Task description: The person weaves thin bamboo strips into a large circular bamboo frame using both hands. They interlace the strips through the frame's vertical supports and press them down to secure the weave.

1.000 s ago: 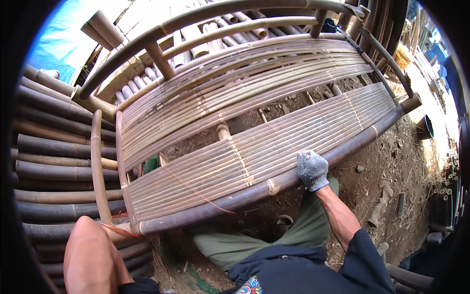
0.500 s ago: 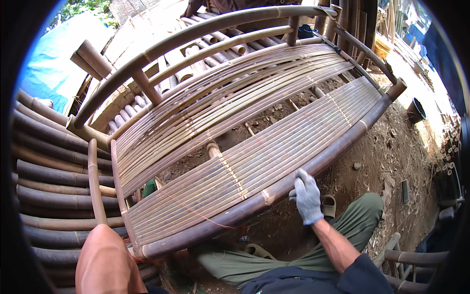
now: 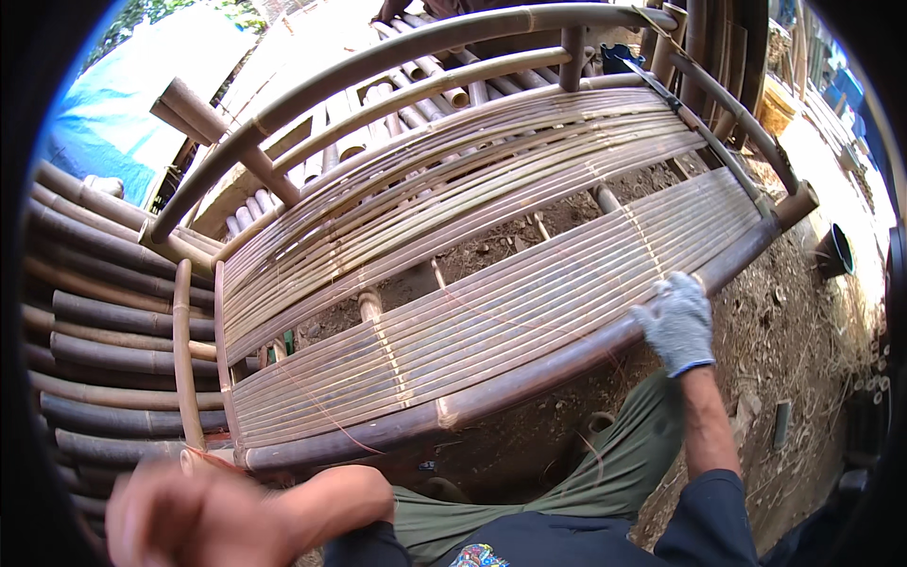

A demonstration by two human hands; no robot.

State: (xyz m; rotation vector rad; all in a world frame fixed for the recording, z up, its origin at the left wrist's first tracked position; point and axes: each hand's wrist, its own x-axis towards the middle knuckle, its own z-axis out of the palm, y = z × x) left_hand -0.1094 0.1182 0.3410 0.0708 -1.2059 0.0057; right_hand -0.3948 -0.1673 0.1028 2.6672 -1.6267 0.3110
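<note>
A bamboo bench frame (image 3: 553, 370) lies across the view, with a thick dark front pole, a seat of thin split slats (image 3: 491, 326) and a curved back rail (image 3: 378, 71). Grey knitted glove on, my right hand (image 3: 677, 323) rests on the front pole right of its middle, fingers curled over the top. My left hand (image 3: 179, 518) is bare and smeared by motion near the bench's left front corner; its fingers cannot be made out. A thin reddish cord (image 3: 340, 427) trails over the slats on the left.
Dark bamboo poles (image 3: 123, 354) are stacked at the left. More cut poles (image 3: 416, 71) lie behind the bench. A blue tarp (image 3: 123, 113) is at the far left. On the dirt at right stands a black bucket (image 3: 835, 250). My green-trousered leg (image 3: 624, 454) is below the front pole.
My left hand has come into view at the lower left. My right hand has shifted right along the front pole. The view has shifted relative to the bench.
</note>
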